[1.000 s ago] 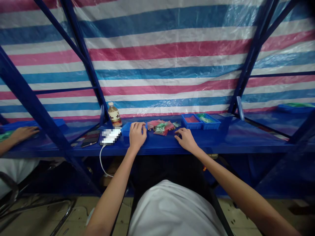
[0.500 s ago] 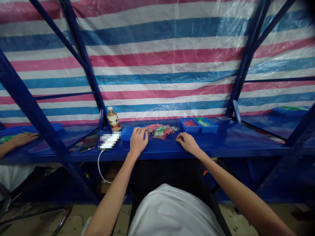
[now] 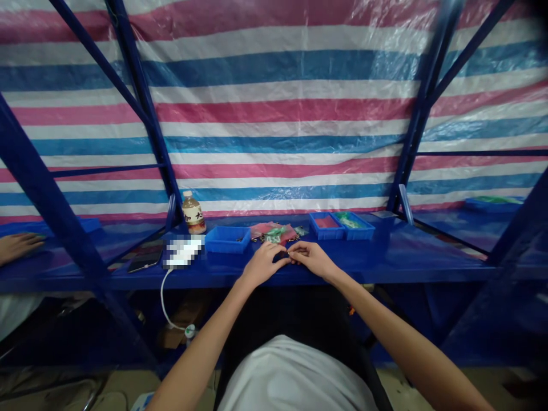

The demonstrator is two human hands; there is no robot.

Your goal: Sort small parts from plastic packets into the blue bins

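Close to the table's front edge, my left hand [image 3: 264, 264] and my right hand [image 3: 313, 260] meet at the fingertips. The thumb and fingers of my right hand are pinched together on something tiny and dark, too small to name. My left hand curls in from the other side, its thumb tip against the same spot; what it grips is hidden. Just beyond the hands lies a pile of pink and green plastic bags [image 3: 277, 232] with small metal-looking pieces around it. A blue tray [image 3: 226, 246] stands left of the pile with a few small dark pieces inside.
Two small blue trays, one with pink bags [image 3: 326, 221] and one with green bags [image 3: 349, 219], stand behind right. At left are a drink bottle [image 3: 194, 214], a phone [image 3: 145, 260] and a white cable [image 3: 162, 302]. A co-worker's hand [image 3: 20, 246] shows far left. Blue frame posts flank the table.
My left hand has left the blue tray and moved right. My right hand has moved left, and the two now meet at the fingertips in front of the bags.
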